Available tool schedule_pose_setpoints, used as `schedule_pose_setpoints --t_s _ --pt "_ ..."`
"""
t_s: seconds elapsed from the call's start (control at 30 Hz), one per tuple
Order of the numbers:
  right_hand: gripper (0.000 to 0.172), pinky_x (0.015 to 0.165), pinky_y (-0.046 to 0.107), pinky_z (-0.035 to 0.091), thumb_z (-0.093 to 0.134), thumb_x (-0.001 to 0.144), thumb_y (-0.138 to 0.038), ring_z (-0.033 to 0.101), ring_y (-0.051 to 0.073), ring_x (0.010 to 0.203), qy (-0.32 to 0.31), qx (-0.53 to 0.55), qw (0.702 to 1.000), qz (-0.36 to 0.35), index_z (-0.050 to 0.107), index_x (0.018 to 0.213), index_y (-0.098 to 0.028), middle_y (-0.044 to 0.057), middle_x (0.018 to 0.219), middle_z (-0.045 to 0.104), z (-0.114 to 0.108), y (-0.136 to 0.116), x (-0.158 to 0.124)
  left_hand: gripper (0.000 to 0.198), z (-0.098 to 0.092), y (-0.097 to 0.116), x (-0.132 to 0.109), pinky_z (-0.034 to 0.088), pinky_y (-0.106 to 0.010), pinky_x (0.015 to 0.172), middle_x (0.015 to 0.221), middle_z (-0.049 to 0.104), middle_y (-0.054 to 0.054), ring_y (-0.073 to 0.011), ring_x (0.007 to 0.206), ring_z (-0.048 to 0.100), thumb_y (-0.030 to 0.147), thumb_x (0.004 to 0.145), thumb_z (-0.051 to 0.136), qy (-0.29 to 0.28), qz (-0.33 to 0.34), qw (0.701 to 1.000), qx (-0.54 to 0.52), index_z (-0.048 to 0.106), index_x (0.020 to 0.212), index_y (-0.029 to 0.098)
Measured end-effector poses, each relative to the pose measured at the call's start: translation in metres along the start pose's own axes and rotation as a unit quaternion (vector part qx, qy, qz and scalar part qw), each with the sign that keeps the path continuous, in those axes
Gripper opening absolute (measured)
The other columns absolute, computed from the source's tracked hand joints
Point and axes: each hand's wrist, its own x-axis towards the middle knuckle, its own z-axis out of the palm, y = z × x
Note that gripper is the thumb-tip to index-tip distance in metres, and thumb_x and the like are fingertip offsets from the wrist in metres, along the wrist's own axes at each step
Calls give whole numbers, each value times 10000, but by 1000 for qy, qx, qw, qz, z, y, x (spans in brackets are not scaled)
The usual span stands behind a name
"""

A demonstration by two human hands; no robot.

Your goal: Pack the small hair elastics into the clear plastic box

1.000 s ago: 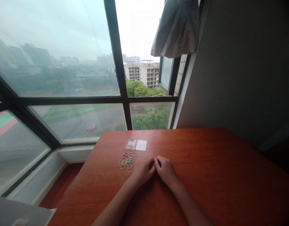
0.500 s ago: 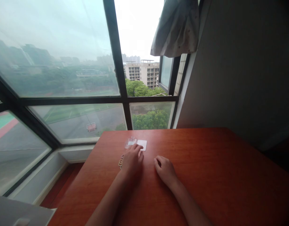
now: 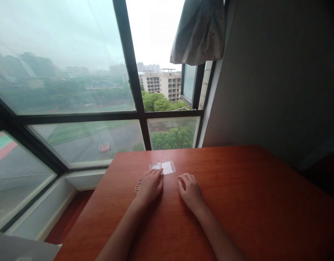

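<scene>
A small clear plastic box (image 3: 155, 165) lies on the table with its whitish lid (image 3: 168, 167) folded open to the right. My left hand (image 3: 150, 184) is palm down at the box's near edge. Its fingers stretch forward and cover part of the box, with the thumb apart from them. Several thin ring-shaped bands (image 3: 137, 188) lie just left of this hand, partly hidden by it. My right hand (image 3: 191, 190) rests on the table to the right, fingers loosely curved and thumb apart, with nothing visible in it.
The reddish-brown table (image 3: 237, 195) reaches to the window frame (image 3: 142, 115) at the back. A grey wall (image 3: 262, 79) rises on the right. A pale curtain (image 3: 199, 40) hangs above the opened window pane. Part of a white object (image 3: 22, 243) shows at the lower left.
The box with its lid has shifted right and turned slightly beside my left hand, which has drawn back a little. My right hand's fingers have uncurled somewhat. The view has swung slightly.
</scene>
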Motion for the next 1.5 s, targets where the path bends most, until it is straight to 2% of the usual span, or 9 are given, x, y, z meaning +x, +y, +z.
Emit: schedule_pose_setpoints --t_s 0.2,0.37,0.47,0.67,0.8,0.93,1.13,1.3,1.5 --pt "353 1017 407 354 497 859 -233 414 277 1251 -10 -112 994 -2 612 1193 -239 105 1369 490 -2 4 -2 341 5 33 -6 367 -364 972 1166 638 -87 -235 1103 547 181 895 445 -27 63 997 -17 548 1218 217" --pt "331 1025 433 341 480 896 -279 406 279 1271 -24 -145 989 1 611 1196 -230 124 1365 503 -2 7 -4 387 6 46 -9 364 -383 1009 1288 582 -75 -238 1188 506 173 874 474 -35 92 994 -37 522 1251 243" --pt "311 1016 417 355 492 886 -271 444 268 1221 -21 -138 990 -5 621 1164 -218 129 1300 544 -3 7 -3 436 0 30 -5 357 -389 1054 1393 491 -82 -242 1259 455 177 858 495 7 75 996 -47 503 1290 231" --pt "246 960 355 405 499 844 -186 519 231 1064 -10 -93 996 3 650 1036 -211 90 1115 614 -5 9 -2 355 -16 -42 -1 445 -445 983 1267 567 -135 -293 1166 534 344 856 534 56 -101 993 -27 623 1149 165" --pt "304 942 349 420 496 831 -169 524 234 1036 2 -73 997 9 636 1096 -217 83 1075 620 -5 12 0 342 -9 -59 -20 478 -411 946 1216 596 -121 -263 1123 565 385 884 492 31 -66 996 -52 659 1098 177" --pt "359 964 364 417 494 821 -169 507 249 1075 13 -69 998 7 615 1158 -197 102 1140 591 -4 12 2 281 -2 -48 -34 399 -475 1021 1252 587 -76 -273 1174 511 342 857 550 39 7 999 -19 667 1096 251" --pt "392 993 359 417 491 812 -168 500 246 1112 19 -59 998 19 601 1188 -180 112 1177 582 -2 18 3 218 -2 -26 -38 458 -408 953 1131 626 -85 -232 1054 569 252 861 532 24 29 994 -100 686 1013 220" --pt "445 1064 412 354 489 825 -174 419 270 1257 -11 -92 996 9 563 1264 -170 136 1340 505 -2 21 4 189 3 8 -44 445 -386 976 1066 629 -79 -212 1020 569 178 851 519 21 56 985 -161 688 922 222" --pt "330 1071 434 344 493 839 -173 402 271 1297 -39 -92 995 -6 651 1127 -206 121 1412 459 -3 20 4 235 22 54 -36 473 -339 902 1037 617 -85 -199 984 557 91 824 485 0 97 972 -215 664 931 199"
